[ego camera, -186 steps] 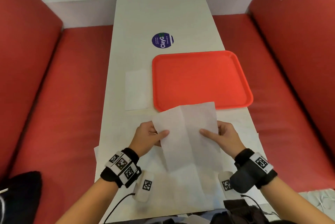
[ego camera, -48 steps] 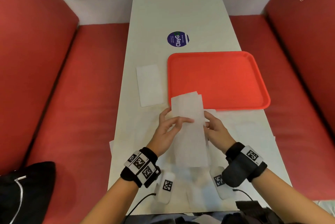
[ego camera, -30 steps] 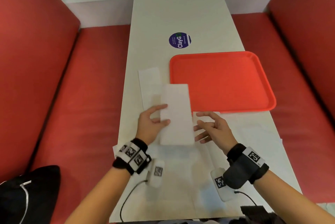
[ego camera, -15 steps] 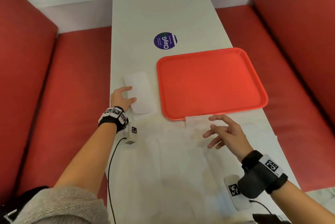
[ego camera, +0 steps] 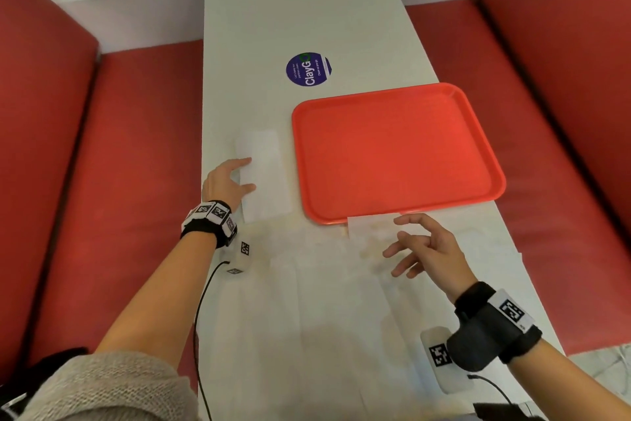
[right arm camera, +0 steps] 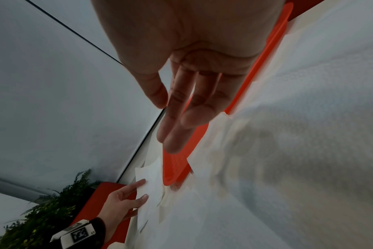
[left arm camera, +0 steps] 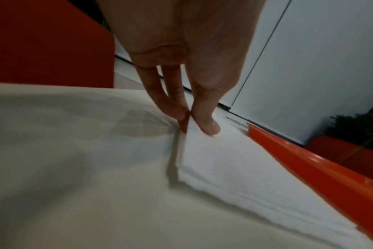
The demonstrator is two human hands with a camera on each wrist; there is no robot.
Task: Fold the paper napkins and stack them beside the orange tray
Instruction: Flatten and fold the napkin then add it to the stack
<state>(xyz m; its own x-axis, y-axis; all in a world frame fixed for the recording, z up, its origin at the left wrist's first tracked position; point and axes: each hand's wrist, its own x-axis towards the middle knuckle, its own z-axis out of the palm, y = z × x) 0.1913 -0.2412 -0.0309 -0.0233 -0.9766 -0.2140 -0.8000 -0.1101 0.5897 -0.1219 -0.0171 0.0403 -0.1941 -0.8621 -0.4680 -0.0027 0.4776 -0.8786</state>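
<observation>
A stack of folded white napkins lies on the white table, just left of the orange tray. My left hand rests at the stack's left edge, index finger and thumb straight on the top napkin. In the left wrist view the fingertips touch the edge of the stack beside the tray rim. My right hand hovers with its fingers spread and holds nothing, above unfolded napkins that cover the near table. One napkin is tucked under the tray's front edge.
A round purple sticker sits on the table beyond the tray. Red bench seats run along the left and right of the narrow table. A thin black cable trails from my left wrist.
My hands finished the fold in the middle. The left hand then carried the folded napkin onto the stack left of the tray. The right hand let go and hovers.
</observation>
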